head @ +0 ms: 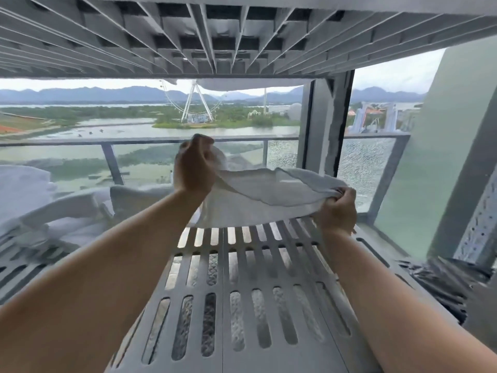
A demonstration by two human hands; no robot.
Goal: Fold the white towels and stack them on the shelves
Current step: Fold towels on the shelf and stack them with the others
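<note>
A white towel (258, 197) hangs stretched between both hands above the slotted grey shelf (242, 278). My left hand (193, 168) is raised and fisted around one end of the towel. My right hand (337, 208) sits lower, to the right, pinching the other end. The towel sags in the middle and partly doubles over itself. Other white towels (67, 208) lie in a loose pile on the shelf at the left, with one folded piece (134, 197) standing behind my left forearm.
The underside of another slotted shelf (215, 36) spans overhead with a towel edge hanging through. A perforated metal upright (468, 211) stands at the right and a post (322, 125) at the back right. Behind is a window with a balcony railing (107, 141).
</note>
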